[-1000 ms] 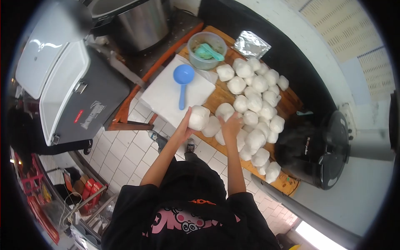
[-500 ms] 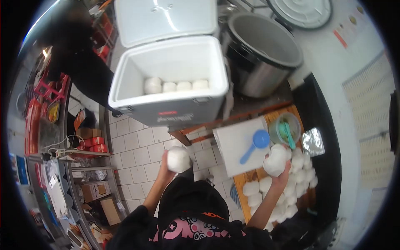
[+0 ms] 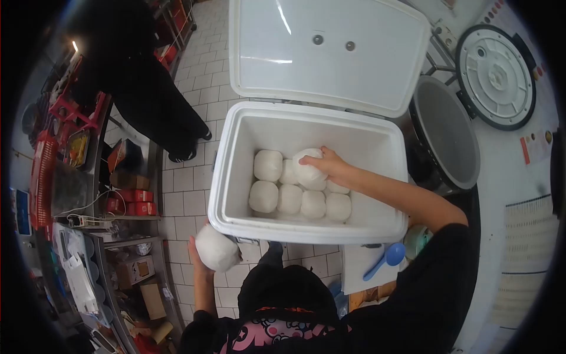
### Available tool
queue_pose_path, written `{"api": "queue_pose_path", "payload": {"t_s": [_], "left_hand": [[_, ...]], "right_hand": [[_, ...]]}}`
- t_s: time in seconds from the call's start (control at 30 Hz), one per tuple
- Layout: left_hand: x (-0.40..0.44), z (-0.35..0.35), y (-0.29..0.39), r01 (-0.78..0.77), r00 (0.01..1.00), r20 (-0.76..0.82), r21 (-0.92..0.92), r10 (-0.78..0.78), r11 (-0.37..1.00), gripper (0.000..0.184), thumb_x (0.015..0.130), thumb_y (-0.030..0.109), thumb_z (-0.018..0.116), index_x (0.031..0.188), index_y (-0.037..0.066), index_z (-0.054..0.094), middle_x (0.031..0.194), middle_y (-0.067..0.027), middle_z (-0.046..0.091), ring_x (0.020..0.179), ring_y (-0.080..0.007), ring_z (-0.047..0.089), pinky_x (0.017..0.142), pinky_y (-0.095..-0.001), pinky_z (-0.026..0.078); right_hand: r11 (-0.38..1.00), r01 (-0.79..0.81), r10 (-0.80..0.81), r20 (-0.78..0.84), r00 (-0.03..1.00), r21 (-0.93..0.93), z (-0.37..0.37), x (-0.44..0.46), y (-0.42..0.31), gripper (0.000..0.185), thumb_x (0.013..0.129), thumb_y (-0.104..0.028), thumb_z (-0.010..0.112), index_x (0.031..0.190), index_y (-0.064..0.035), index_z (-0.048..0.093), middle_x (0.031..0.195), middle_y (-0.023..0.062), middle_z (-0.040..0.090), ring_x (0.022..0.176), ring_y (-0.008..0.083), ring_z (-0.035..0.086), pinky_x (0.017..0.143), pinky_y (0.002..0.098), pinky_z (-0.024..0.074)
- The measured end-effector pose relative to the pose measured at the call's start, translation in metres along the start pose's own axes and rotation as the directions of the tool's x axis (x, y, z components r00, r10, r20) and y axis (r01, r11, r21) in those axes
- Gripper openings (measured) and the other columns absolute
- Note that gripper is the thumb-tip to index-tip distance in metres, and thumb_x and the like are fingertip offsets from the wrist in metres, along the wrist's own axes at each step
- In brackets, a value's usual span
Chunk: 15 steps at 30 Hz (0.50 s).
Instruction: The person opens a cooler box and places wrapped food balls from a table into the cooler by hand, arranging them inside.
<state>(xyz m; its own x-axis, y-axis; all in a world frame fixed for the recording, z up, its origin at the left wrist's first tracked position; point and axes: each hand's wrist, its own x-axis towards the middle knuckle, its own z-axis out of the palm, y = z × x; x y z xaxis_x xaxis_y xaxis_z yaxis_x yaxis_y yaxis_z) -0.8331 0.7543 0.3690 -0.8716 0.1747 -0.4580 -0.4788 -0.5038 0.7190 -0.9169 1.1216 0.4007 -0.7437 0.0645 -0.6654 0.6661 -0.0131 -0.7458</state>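
My right hand [image 3: 331, 164] reaches down into a white-lined cooler box [image 3: 382, 150]. Its fingers are closed on a white rounded bundle [image 3: 309, 172], held over other bundles inside. Several similar white bundles [image 3: 263, 196] sit in rows on the box floor. Outside the front left corner of the box, my left hand [image 3: 197, 259] is wrapped round another white bundle [image 3: 218, 248], larger in view. What the bundles contain cannot be seen. The cooler lid [image 3: 330, 65] stands raised at the back.
Right of the cooler is a large metal pot [image 3: 445, 133], its round lid [image 3: 496, 76] beyond. A blue scoop [image 3: 386, 259] lies on a white board [image 3: 356, 277] at the lower right. Cluttered shelves [image 3: 130, 253] line the left. A person in dark clothes [image 3: 147, 88] stands behind.
My right hand has moved from the wooden table at the right into the cooler, carrying its bundle. The view has shifted towards the cooler. My left hand still holds its bundle.
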Motion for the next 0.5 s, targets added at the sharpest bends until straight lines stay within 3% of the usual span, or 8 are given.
{"api": "queue_pose_path", "payload": {"t_s": [0.03,0.07,0.13,0.17,0.23,0.37,0.43,0.5], "left_hand": [[0.002,0.000,0.004,0.009,1.000,-0.008,-0.008,-0.009,1.000,0.076,0.084,0.062,0.028,0.134,0.004,0.033,0.121,-0.0145,0.050,0.107,-0.0281,0.052,0.091,-0.0392,0.043],[0.000,0.005,0.010,-0.016,0.994,0.112,0.120,0.002,0.993,0.084,0.082,0.066,0.030,0.136,0.002,0.027,0.129,-0.0146,0.041,0.116,-0.0263,0.044,0.097,-0.0364,0.036],[-0.002,-0.002,0.005,-0.014,0.989,0.148,0.209,-0.017,0.978,0.095,0.076,0.072,0.032,0.136,-0.001,0.023,0.135,-0.0151,0.034,0.122,-0.0250,0.037,0.101,-0.0343,0.029],[-0.002,-0.005,0.003,-0.016,0.986,0.167,0.253,-0.027,0.967,0.100,0.074,0.075,0.034,0.137,-0.002,0.021,0.138,-0.0153,0.031,0.125,-0.0243,0.034,0.103,-0.0332,0.026],[0.002,-0.044,-0.021,0.059,0.995,0.079,-0.040,-0.056,0.997,0.088,0.081,0.067,0.029,0.137,-0.001,0.024,0.135,-0.0159,0.036,0.123,-0.0256,0.038,0.103,-0.0357,0.029],[0.007,-0.036,-0.017,-0.040,0.983,0.185,0.100,0.021,0.994,0.092,0.080,0.069,0.030,0.137,-0.002,0.021,0.137,-0.0159,0.033,0.125,-0.0249,0.035,0.103,-0.0344,0.027],[0.010,-0.025,-0.010,-0.125,0.960,0.270,0.193,0.070,0.973,0.095,0.078,0.071,0.030,0.137,-0.003,0.019,0.139,-0.0158,0.031,0.126,-0.0245,0.033,0.104,-0.0334,0.026],[0.007,-0.022,-0.005,-0.144,0.953,0.293,0.224,0.074,0.964,0.094,0.078,0.071,0.030,0.136,-0.003,0.020,0.133,-0.0155,0.032,0.121,-0.0245,0.035,0.099,-0.0337,0.027]], "right_hand": [[0.999,-0.051,0.051,-0.042,0.998,-0.001,0.004,0.021,0.009,0.070,0.071,-0.026,0.071,0.123,0.0003,0.031,0.117,0.0181,0.044,0.109,0.0253,0.048,0.087,0.0330,0.0445],[0.998,-0.065,0.065,-0.040,0.997,-0.009,0.010,0.035,0.020,0.070,0.071,-0.026,0.071,0.123,0.0003,0.031,0.117,0.0181,0.044,0.109,0.0253,0.048,0.087,0.0330,0.0445],[0.998,0.069,-0.070,-0.111,0.991,-0.016,0.024,0.051,0.045,0.071,0.073,-0.029,0.069,0.124,-0.0003,0.029,0.117,0.0169,0.044,0.109,0.0249,0.048,0.087,0.0347,0.0446],[0.998,0.053,-0.055,-0.104,0.993,-0.026,0.026,0.057,0.054,0.071,0.073,-0.029,0.069,0.124,-0.0003,0.029,0.117,0.0169,0.044,0.109,0.0249,0.048,0.087,0.0347,0.0446],[0.995,0.099,-0.101,-0.205,0.973,-0.021,0.026,0.061,0.062,0.072,0.075,-0.032,0.068,0.125,0.0001,0.027,0.119,0.0186,0.043,0.109,0.0245,0.048,0.087,0.0332,0.0446],[0.982,-0.020,0.001,-0.100,0.995,-0.189,0.017,0.047,0.051,0.078,0.076,-0.035,0.067,0.129,0.0018,0.023,0.123,0.0195,0.041,0.109,0.0235,0.047,0.087,0.0314,0.0442],[0.988,-0.156,0.157,-0.148,0.976,0.019,0.028,0.024,0.038,0.071,0.081,-0.038,0.063,0.128,0.0018,0.027,0.127,0.0175,0.039,0.102,0.0221,0.052,0.090,0.0333,0.0416],[0.988,-0.130,0.137,-0.093,0.986,0.083,0.014,0.042,0.062,0.068,0.082,-0.038,0.061,0.129,-0.0003,0.030,0.127,0.0175,0.040,0.104,0.0214,0.051,0.091,0.0331,0.0414]]}}
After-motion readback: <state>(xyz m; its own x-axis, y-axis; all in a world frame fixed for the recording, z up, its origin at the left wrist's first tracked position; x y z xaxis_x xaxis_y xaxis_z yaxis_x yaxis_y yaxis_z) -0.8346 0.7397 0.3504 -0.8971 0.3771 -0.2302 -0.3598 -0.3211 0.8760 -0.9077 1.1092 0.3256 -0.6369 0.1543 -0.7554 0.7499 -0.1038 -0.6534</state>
